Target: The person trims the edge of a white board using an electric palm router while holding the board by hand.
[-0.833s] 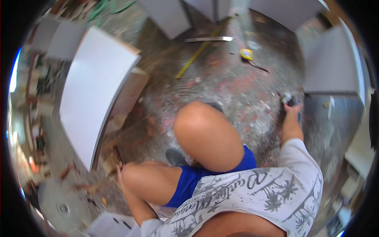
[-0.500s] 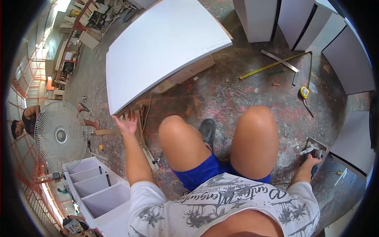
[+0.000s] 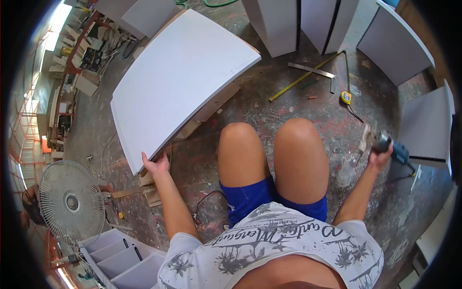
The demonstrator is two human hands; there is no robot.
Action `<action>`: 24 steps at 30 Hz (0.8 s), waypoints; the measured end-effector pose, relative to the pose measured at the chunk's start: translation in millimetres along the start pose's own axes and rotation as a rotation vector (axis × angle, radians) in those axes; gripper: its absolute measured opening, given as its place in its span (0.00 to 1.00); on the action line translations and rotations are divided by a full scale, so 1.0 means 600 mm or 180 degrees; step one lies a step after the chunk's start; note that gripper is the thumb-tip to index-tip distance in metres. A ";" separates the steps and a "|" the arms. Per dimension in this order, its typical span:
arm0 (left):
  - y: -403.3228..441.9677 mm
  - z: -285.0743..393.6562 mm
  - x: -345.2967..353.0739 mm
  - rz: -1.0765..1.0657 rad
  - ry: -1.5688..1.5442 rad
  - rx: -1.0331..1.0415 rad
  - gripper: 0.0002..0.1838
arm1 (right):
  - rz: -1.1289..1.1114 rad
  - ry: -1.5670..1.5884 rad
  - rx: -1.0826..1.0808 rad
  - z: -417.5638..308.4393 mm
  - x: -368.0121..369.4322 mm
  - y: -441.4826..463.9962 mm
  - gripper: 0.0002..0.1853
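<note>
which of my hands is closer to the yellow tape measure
Right. Your right hand, holding a power tool, is right of the tape measure and nearer you; your left hand is well left of it, at the white panel.

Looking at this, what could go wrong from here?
Three things, perhaps. The right hand holds a power tool out to the side; if it swung inward, it might catch the bare knees. The left hand, without a glove, is at the edge of the white panel, so its fingers could get pinched if that shifts. And the tape measure lies extended, where it might be stepped on.
</note>
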State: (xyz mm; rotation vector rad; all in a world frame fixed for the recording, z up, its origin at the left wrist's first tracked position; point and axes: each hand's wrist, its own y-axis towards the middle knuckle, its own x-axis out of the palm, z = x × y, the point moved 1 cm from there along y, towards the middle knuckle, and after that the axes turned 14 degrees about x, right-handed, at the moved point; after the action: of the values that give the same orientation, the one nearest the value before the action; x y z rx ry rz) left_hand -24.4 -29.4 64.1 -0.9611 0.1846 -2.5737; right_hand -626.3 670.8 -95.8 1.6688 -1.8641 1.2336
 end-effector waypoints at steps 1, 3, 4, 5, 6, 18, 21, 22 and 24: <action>-0.040 0.001 0.007 0.0045 -0.0023 -0.0024 0.38 | -0.0338 0.0009 0.0028 -0.003 0.047 0.002 0.29; -0.099 -0.003 0.001 -0.0002 -0.0108 -0.0151 0.38 | -0.0787 -0.0004 0.0014 0.001 0.155 -0.013 0.30; -0.128 -0.009 -0.001 -0.0035 -0.0174 -0.0217 0.38 | -0.0920 -0.0018 -0.0042 0.007 0.212 -0.016 0.30; -0.160 -0.012 -0.005 -0.0168 -0.0183 -0.0173 0.38 | -0.1009 -0.0064 -0.0196 0.015 0.269 -0.023 0.31; -0.188 -0.011 -0.011 -0.0171 -0.0280 -0.0217 0.38 | -0.1085 -0.0114 -0.0354 0.026 0.321 -0.030 0.31; -0.458 0.047 -0.153 -0.0090 -0.0445 -0.0716 0.36 | -0.2804 0.0122 -0.0445 0.103 0.747 -0.120 0.35; -0.503 0.052 -0.181 0.0016 -0.0292 -0.1118 0.34 | -0.2859 0.0462 -0.0227 0.119 0.796 -0.143 0.36; -0.519 0.053 -0.176 -0.0186 -0.0217 -0.1097 0.35 | -0.2906 0.0440 -0.0200 0.126 0.801 -0.155 0.41; -0.549 0.063 -0.148 -0.0370 0.0024 -0.1195 0.33 | -0.3033 0.0416 -0.0183 0.137 0.817 -0.174 0.52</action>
State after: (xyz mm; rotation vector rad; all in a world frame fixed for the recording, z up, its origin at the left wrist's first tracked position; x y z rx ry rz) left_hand -40.0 308.2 122.7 -1.1187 0.6507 -2.7036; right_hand -626.2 309.2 261.3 1.9901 -0.7902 0.8159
